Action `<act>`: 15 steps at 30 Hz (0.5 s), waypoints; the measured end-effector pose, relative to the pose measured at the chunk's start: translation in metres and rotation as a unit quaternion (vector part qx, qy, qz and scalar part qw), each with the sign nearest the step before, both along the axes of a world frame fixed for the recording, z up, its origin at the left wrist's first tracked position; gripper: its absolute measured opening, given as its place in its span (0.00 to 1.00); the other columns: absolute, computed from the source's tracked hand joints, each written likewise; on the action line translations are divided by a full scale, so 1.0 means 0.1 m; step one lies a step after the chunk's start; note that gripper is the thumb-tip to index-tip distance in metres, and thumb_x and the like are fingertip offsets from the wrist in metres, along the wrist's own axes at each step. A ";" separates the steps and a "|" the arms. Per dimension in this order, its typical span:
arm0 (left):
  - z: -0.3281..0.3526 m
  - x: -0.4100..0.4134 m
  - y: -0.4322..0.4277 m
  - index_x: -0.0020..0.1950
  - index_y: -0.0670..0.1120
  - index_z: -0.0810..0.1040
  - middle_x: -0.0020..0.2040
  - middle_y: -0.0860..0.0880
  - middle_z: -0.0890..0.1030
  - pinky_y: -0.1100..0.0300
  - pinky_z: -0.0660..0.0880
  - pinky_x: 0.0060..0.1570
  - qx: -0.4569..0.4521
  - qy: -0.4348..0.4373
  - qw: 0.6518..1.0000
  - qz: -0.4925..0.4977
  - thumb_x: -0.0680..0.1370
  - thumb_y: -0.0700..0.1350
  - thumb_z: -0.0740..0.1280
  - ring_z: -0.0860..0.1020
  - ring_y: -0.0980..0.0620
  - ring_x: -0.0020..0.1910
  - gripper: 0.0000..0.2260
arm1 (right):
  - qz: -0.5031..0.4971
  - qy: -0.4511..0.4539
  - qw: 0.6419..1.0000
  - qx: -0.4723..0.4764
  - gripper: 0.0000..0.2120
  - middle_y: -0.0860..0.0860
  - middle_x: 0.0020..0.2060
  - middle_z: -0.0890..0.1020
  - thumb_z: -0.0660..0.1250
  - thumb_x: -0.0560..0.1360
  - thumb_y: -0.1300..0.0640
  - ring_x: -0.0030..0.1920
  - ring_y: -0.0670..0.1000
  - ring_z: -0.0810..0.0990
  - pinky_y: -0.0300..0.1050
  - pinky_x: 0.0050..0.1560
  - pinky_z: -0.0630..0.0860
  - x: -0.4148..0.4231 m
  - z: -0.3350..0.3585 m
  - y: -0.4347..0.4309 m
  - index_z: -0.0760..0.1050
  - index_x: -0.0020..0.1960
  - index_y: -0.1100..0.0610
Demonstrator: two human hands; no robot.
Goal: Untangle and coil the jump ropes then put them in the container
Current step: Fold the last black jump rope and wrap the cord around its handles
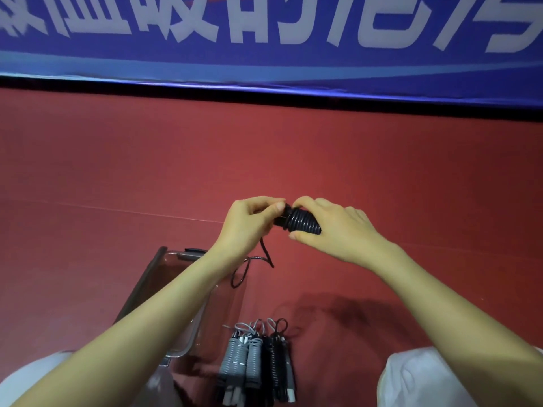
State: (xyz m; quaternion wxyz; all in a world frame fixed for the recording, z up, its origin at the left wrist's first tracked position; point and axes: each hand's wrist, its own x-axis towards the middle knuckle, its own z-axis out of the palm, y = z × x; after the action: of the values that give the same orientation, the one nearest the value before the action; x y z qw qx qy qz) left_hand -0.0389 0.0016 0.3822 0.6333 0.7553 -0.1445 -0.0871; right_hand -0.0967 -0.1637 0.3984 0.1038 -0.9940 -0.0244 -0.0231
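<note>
A black jump rope [301,221] is wound in tight coils round its handles, held up above the red floor. My right hand [332,227] grips the coiled bundle from the right. My left hand [252,221] pinches the rope at the bundle's left end. A loose black tail [249,267] hangs below my left wrist and curls into a loop. A clear plastic container [152,292] with a dark rim stands on the floor under my left forearm, partly hidden by it.
Several coiled jump ropes, grey [239,359] and black [277,365], lie side by side on the floor to the right of the container. My knees in white trousers [426,380] show at the bottom corners. A blue banner [264,54] runs along the far wall.
</note>
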 end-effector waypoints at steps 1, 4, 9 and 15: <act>-0.01 -0.01 -0.01 0.53 0.42 0.83 0.26 0.56 0.75 0.67 0.68 0.32 -0.019 0.004 1.000 0.000 0.78 0.40 0.68 0.69 0.58 0.27 0.07 | -0.008 -0.015 1.000 0.005 0.22 0.45 0.54 0.75 0.60 0.74 0.34 0.52 0.57 0.79 0.50 0.50 0.70 0.01 0.00 0.00 0.62 0.65 0.41; -0.02 -0.06 -0.02 0.56 0.44 0.83 0.29 0.53 0.77 0.65 0.71 0.35 -0.052 -0.011 0.999 0.003 0.77 0.40 0.70 0.71 0.56 0.29 0.08 | -0.021 -0.057 0.998 -0.009 0.28 0.46 0.56 0.74 0.59 0.75 0.35 0.55 0.57 0.79 0.50 0.49 0.71 0.01 -0.03 0.00 0.57 0.72 0.40; -0.01 -0.07 -0.02 0.55 0.44 0.82 0.30 0.52 0.78 0.66 0.71 0.34 -0.103 0.009 0.995 -0.004 0.76 0.39 0.70 0.73 0.58 0.30 0.08 | -0.034 -0.082 0.996 -0.034 0.35 0.45 0.49 0.67 0.58 0.77 0.36 0.54 0.55 0.78 0.46 0.42 0.66 0.01 -0.04 -0.01 0.41 0.76 0.36; -0.04 -0.09 -0.03 0.55 0.43 0.80 0.34 0.52 0.79 0.66 0.70 0.33 -0.091 -0.003 0.996 0.010 0.76 0.39 0.70 0.74 0.59 0.30 0.08 | -0.048 -0.110 0.992 -0.030 0.39 0.46 0.53 0.71 0.60 0.76 0.37 0.54 0.53 0.76 0.48 0.44 0.70 0.01 -0.10 0.00 0.39 0.77 0.38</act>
State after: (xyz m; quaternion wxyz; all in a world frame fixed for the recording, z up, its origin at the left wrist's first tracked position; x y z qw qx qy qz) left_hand -0.0477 -0.0015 0.3783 0.6996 0.6964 -0.1466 -0.0648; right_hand -0.0952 -0.1634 0.3884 0.0692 -0.9881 0.0115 -0.1368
